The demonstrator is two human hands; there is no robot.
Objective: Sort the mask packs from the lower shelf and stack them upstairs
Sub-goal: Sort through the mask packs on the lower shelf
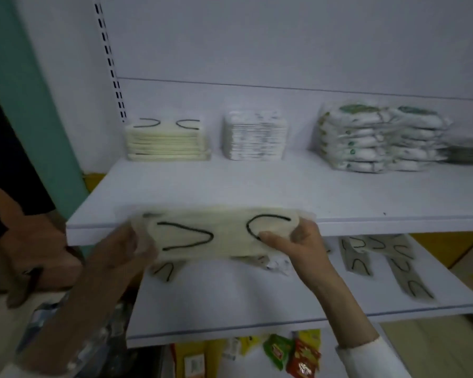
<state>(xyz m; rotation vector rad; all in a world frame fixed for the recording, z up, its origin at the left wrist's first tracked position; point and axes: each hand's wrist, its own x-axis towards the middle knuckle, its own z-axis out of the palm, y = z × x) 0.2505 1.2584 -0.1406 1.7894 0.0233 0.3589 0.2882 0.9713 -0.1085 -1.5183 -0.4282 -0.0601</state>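
Forearms enter at 6 o'clock; the left hand (126, 248) curls round the 9 o'clock end of the pack (219, 236), the right hand (301, 238) pinches its 3 o'clock end, thumb on top. The pack lies level before the front edge of the upper shelf (230, 192). Bare board runs from that edge back to the cream stack (167, 143) at 11 o'clock and white stack (254, 140) at 12. Loose packs (380, 257) lie on the lower shelf (257, 301) at 4 o'clock; blur smears the left fingers

Upper shelf (257, 186) front open; 3 obstacles rear: cream stack (167, 144), white stack (254, 137), green-printed stack (380, 140).
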